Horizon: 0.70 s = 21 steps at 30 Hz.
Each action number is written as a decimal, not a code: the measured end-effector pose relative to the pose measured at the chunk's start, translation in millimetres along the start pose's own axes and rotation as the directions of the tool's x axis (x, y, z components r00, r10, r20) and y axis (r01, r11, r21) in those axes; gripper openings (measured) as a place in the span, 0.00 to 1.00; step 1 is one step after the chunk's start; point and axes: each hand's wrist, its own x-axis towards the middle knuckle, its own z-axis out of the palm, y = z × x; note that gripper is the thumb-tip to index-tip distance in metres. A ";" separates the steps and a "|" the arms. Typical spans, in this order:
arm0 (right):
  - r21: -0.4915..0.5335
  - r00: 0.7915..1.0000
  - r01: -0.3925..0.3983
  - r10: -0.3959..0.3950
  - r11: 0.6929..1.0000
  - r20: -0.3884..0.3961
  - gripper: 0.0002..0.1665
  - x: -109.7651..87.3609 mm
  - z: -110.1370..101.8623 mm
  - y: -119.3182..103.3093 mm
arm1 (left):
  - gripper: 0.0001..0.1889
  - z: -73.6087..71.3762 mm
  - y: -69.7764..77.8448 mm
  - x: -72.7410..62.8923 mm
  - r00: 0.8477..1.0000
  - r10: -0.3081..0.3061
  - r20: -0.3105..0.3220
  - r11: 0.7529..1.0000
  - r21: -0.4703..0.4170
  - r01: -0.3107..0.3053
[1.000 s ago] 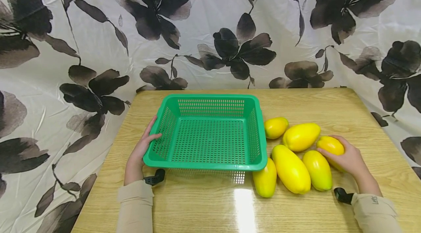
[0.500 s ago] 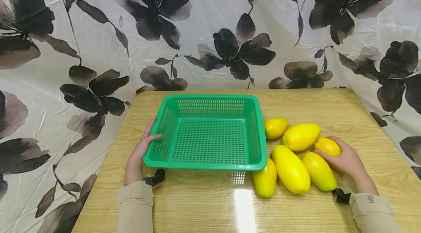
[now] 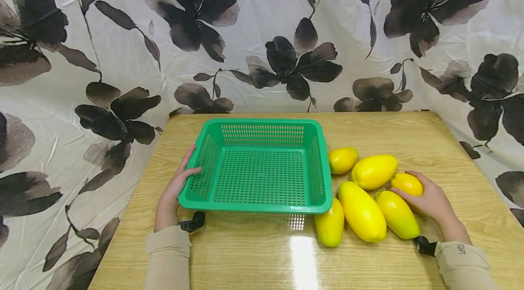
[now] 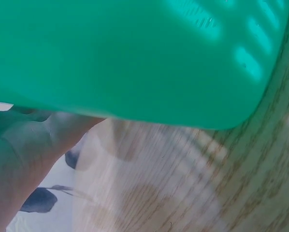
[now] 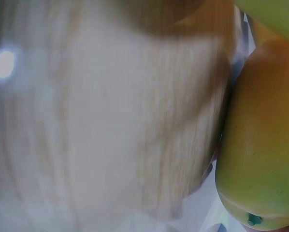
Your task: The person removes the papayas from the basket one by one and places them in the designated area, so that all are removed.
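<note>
A green plastic basket (image 3: 262,174) with slotted walls sits on the table, with nothing inside. My left hand (image 3: 173,192) grips its left side, thumb over the rim and fingers outside. In the left wrist view the basket's wall (image 4: 125,67) covers most of that hand (image 4: 33,150). To the right of the basket, my right hand (image 3: 430,199) holds a yellow mango (image 3: 407,183), partly hidden by the hand. A yellow-green mango (image 3: 397,214) lies just left of this hand. In the right wrist view a mango (image 5: 260,140) with a green stem stub fills the right edge.
Several other mangoes lie close together: a large one (image 3: 362,212), one behind it (image 3: 374,172), a small one (image 3: 343,160) by the basket's right wall, and one (image 3: 330,226) at its front right corner. The wooden table (image 3: 245,258) meets a floral cloth (image 3: 254,31) behind.
My right hand has shifted slightly left with the mango. The front end of the neighbouring yellow-green mango has swung right. The left hand and basket have stayed in place.
</note>
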 end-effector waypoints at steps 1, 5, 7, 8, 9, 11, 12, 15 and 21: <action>-0.001 1.000 -0.002 0.002 1.000 0.000 0.50 -0.5 -0.3 -0.1 | 0.36 0.0 0.1 0.1 1.000 0.002 0.000 1.000 0.001 -0.002; -0.003 1.000 -0.014 0.014 1.000 0.011 0.51 -2.8 -2.2 -0.9 | 0.36 -0.5 -0.3 0.9 1.000 0.006 0.005 1.000 -0.008 -0.006; -0.005 1.000 -0.016 0.016 1.000 0.015 0.51 -4.1 -3.8 -1.7 | 0.35 -0.5 -0.9 0.9 1.000 0.006 0.003 1.000 0.007 -0.006; -0.008 1.000 -0.016 0.016 1.000 0.017 0.52 -4.6 -4.8 -2.3 | 0.36 -0.4 -1.3 0.9 1.000 0.004 0.004 1.000 0.010 -0.004; -0.011 1.000 -0.014 0.014 1.000 0.019 0.52 -5.1 -5.8 -2.7 | 0.36 -0.3 -1.8 0.9 1.000 0.002 0.004 1.000 0.013 -0.002; -0.016 1.000 -0.009 0.009 1.000 0.020 0.52 -5.7 -8.1 -3.7 | 0.36 0.2 -2.6 1.0 1.000 0.000 0.003 1.000 0.022 0.000; -0.019 1.000 -0.007 0.008 1.000 0.018 0.52 -5.8 -9.0 -3.9 | 0.36 0.4 -2.8 0.8 1.000 -0.001 0.004 1.000 0.024 0.001; -0.018 1.000 0.004 -0.003 1.000 0.011 0.52 -5.7 -11.6 -4.5 | 0.36 0.8 -2.6 0.9 1.000 -0.002 0.007 1.000 0.009 0.002; -0.010 1.000 0.019 -0.019 1.000 0.005 0.52 -6.6 -17.0 -7.9 | 0.35 -0.3 0.8 -0.6 1.000 0.007 -0.001 0.999 0.043 -0.007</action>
